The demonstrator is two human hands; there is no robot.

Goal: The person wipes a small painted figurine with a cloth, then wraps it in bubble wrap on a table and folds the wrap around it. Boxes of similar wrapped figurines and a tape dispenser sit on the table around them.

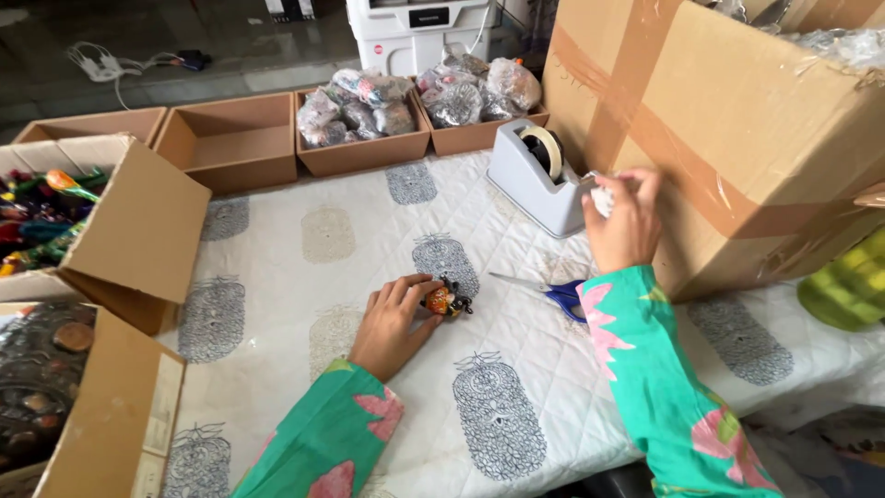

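Orange-and-black painted toy figure (448, 300) is pinned flat on the white quilted cloth with grey block prints (304, 277) by the fingertips of the left hand (395, 323), which rests on it rather than closing round it. Steady downward pressure should be kept so it does not roll. The right hand (625, 219) is pinched on what seems to be a tape end at the grey tape dispenser (542, 175), though blur hides the strip; a clean pull across the cutter is advised. Blue-handled scissors (551, 290) lie between the hands, beside a large brown cardboard box (737, 120).
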